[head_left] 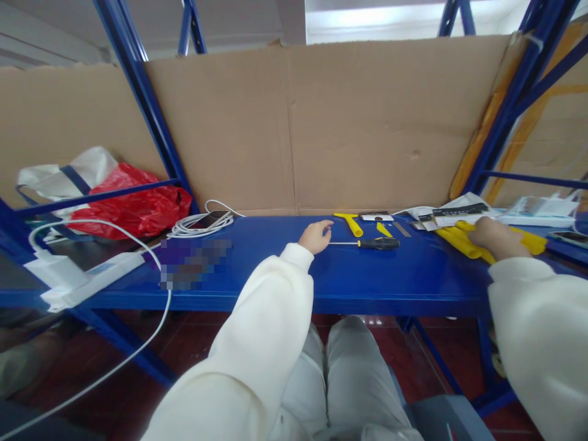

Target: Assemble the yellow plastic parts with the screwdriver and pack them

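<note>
My left hand (315, 236) rests on the blue shelf (275, 263) with its fingers loosely curled and nothing in it, just left of the tip of a screwdriver (372, 243) with a black and yellow handle. My right hand (497, 237) lies on a yellow plastic part (459, 239) at the right and presses down on it; its fingers are hidden. A yellow T-shaped tool (351, 222), a small yellow piece (383, 229) and a thin metal strip (402, 229) lie behind the screwdriver.
A cardboard sheet (367, 122) backs the shelf between blue uprights (147, 110). At left lie a phone (210, 219) on coiled white cable, a red bag (133, 205) and a white power strip (87, 275). White packets (459, 211) and a white box (537, 211) sit at right.
</note>
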Demonstrator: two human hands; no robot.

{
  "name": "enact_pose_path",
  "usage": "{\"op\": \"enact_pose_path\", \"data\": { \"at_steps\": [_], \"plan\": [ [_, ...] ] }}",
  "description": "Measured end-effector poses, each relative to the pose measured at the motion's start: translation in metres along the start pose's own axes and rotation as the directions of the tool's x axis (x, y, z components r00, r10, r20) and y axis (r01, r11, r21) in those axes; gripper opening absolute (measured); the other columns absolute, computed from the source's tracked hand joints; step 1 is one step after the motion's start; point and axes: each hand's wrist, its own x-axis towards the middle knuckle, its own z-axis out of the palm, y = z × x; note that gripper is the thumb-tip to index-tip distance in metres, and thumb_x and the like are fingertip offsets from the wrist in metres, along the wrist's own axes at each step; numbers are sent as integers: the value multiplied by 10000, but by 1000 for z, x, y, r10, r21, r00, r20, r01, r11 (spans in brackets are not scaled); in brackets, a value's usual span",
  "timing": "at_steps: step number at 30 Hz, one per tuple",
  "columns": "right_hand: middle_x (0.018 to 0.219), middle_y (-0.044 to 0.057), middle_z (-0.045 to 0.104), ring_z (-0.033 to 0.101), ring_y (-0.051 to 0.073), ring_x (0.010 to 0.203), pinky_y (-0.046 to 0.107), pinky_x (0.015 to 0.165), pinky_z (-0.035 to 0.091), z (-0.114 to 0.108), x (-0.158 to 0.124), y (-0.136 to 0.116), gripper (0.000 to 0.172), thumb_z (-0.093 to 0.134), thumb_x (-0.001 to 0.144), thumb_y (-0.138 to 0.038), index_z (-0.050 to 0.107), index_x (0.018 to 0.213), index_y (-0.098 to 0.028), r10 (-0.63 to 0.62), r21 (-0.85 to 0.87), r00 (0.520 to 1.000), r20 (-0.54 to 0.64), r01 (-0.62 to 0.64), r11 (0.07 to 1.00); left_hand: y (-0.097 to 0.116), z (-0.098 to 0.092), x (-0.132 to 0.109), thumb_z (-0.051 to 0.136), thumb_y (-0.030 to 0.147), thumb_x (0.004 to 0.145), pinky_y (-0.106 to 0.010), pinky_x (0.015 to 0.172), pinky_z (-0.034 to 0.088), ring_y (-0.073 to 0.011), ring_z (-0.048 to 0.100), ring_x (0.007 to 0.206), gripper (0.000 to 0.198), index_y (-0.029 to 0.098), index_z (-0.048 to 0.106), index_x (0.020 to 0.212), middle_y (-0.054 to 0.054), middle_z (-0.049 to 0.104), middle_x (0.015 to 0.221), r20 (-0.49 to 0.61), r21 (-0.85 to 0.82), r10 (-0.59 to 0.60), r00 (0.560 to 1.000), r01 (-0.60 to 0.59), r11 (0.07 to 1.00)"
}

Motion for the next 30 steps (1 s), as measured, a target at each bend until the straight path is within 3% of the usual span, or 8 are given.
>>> {"op": "enact_pose_path", "data": {
  "at_steps": [2,6,11,16,21,26,30],
  "plan": [
    [1270,324,718,678,411,1264,533,925,471,-8,-8,-4,376,605,898,-156,735,1251,-167,53,-28,995,88,-51,998,-2,1,1,650,49,867,-381,1072,587,-252,789,1090,349,179,807,1151,-107,834,1127,-10,-21,1,1000,-1,1000],
    [1347,381,651,626,404,1335,481,935,465,-43,-34,-34,512,612,964,-227,593,1439,-35,9,13,995,97,-11,1000,-6,3,3,648,55,865,-400,1112,565,-260,768,1145,364,170,797,1176,-127,807,1222,-51,-44,27,998,-29,999],
    [1342,352,667,645,387,1278,428,913,464,-72,-68,-95,474,503,994,-175,548,1443,-30,-227,123,974,-15,227,966,-12,4,6,665,108,878,-451,1242,447,-293,647,1373,446,152,732,1317,-167,703,1435,-134,-49,43,990,-50,998],
    [1280,235,735,707,354,1151,419,906,518,-63,-114,-169,498,546,957,-179,528,1452,-123,-493,284,870,-2,473,834,-9,7,8,759,327,917,-470,1277,371,-329,541,1483,471,152,701,1350,-196,655,1490,-206,-201,-59,977,17,979],
    [1286,218,748,720,358,1170,442,957,543,-54,-155,-224,463,531,967,-185,547,1428,-148,-690,386,723,14,633,671,-2,7,11,666,348,987,-458,1202,453,-318,639,1373,334,147,749,1239,-171,762,1323,-266,-431,-160,950,31,902],
    [1390,234,700,697,357,1237,459,1006,538,-34,-169,-236,475,492,983,-176,510,1456,-134,-729,463,683,-30,656,596,-5,-1,16,640,274,975,-451,1185,471,-316,658,1350,243,167,788,1135,-126,807,1226,-316,-564,-332,889,106,819],
    [1337,225,733,721,362,1190,480,974,566,-11,-167,-230,532,524,960,-175,483,1490,-147,-720,560,692,-49,616,554,-6,4,20,644,259,962,-437,1202,457,-300,676,1329,237,153,801,1104,-107,819,1201,-145,-694,-355,923,161,702]
  ]
}}
